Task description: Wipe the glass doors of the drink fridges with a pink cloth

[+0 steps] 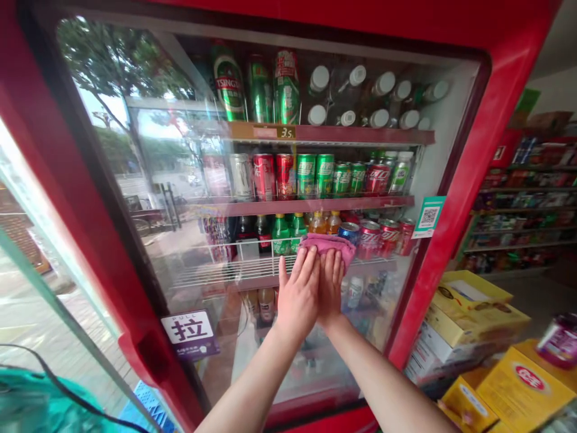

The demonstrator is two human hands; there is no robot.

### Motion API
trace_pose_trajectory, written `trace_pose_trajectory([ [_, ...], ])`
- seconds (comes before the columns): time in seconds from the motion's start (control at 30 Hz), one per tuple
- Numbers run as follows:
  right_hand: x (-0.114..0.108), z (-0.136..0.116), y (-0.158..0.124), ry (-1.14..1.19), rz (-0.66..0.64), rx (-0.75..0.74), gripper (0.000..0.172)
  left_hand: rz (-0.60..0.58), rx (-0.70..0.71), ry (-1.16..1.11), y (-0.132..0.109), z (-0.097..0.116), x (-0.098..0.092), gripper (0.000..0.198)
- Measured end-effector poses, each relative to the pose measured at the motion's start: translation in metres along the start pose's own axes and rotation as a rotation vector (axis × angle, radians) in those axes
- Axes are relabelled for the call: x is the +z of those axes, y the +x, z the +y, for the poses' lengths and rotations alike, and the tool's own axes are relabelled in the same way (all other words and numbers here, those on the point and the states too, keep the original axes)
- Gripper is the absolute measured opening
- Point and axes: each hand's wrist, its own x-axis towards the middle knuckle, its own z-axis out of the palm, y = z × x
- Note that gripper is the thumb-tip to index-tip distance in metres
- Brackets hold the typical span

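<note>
A folded pink cloth (346, 245) is pressed against the glass door (279, 391) of a red drinks fridge. My right hand (331, 285) lies on the cloth, fingers bent a little over it and holding it to the glass. My left hand (298, 297) overlaps the right one's inner side; its fingers are stretched out, some tips on the cloth's left edge and the little finger spread away. My right thumb is hidden beneath the left hand. Behind the glass, soda cans (369, 234) and small bottles (280, 231) stand on the shelf level with the cloth.
A red door handle (148, 355) sits at the lower left, beside a "PULL" sticker (192, 334). On the right frame is a QR-code sticker (427, 216). Yellow cartons (525, 385) are stacked at the lower right, near stocked store shelves (527, 219). A blue crate (151, 409) stands lower left.
</note>
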Motion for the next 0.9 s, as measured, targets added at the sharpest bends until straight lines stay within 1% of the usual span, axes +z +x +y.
trace_pose_trajectory([
  [0.07, 0.003, -0.023, 0.0, -0.007, 0.01, 0.057, 0.067, -0.016, 0.024, -0.003, -0.005, -0.014, -0.009, 0.063],
  [0.17, 0.008, -0.054, 0.0, 0.003, 0.017, 0.058, 0.064, -0.013, 0.001, -0.003, -0.017, -0.036, -0.023, 0.061],
  [0.3, 0.016, -0.09, -0.002, 0.043, 0.002, -0.041, 0.063, 0.025, -0.124, 0.024, -0.039, -0.06, -0.04, 0.058],
  [0.43, 0.02, -0.132, -0.003, 0.109, 0.023, -0.13, 0.062, 0.084, -0.212, 0.095, -0.061, -0.085, -0.056, 0.055],
  [0.53, 0.021, -0.168, 0.0, 0.211, -0.025, -0.199, 0.059, 0.118, -0.264, 0.136, -0.076, -0.11, -0.07, 0.056],
  [0.6, 0.02, -0.193, 0.004, 0.285, -0.07, -0.247, 0.06, 0.136, -0.293, 0.143, -0.087, -0.13, -0.08, 0.058],
  [0.73, 0.012, -0.24, 0.011, 0.406, -0.087, -0.373, 0.066, 0.18, -0.346, 0.148, -0.113, -0.172, -0.099, 0.057],
  [0.83, 0.005, -0.265, 0.016, 0.459, -0.11, -0.449, 0.072, 0.197, -0.377, 0.13, -0.13, -0.195, -0.109, 0.061],
  [0.9, 0.002, -0.275, 0.023, 0.456, -0.114, -0.469, 0.073, 0.192, -0.38, 0.11, -0.137, -0.206, -0.112, 0.068],
])
